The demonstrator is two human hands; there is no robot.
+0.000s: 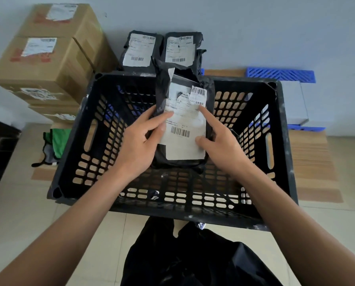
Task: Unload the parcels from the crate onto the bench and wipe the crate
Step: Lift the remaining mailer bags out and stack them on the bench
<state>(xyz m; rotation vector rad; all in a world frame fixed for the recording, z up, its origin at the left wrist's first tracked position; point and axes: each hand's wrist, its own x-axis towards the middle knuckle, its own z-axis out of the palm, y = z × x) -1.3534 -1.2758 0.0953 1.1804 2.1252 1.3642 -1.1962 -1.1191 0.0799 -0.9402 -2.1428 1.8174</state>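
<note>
Head view: we count two parcels (161,49) already on the desk (312,153) behind the crate (275,129), both hands (185,139) pinching the last parcel (182,124) above it; wiping not begun.

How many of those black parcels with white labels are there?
3 plainly: one parcel held by both hands over the crate, two side by side beyond it. A fourth may be hidden behind the right one.
</note>
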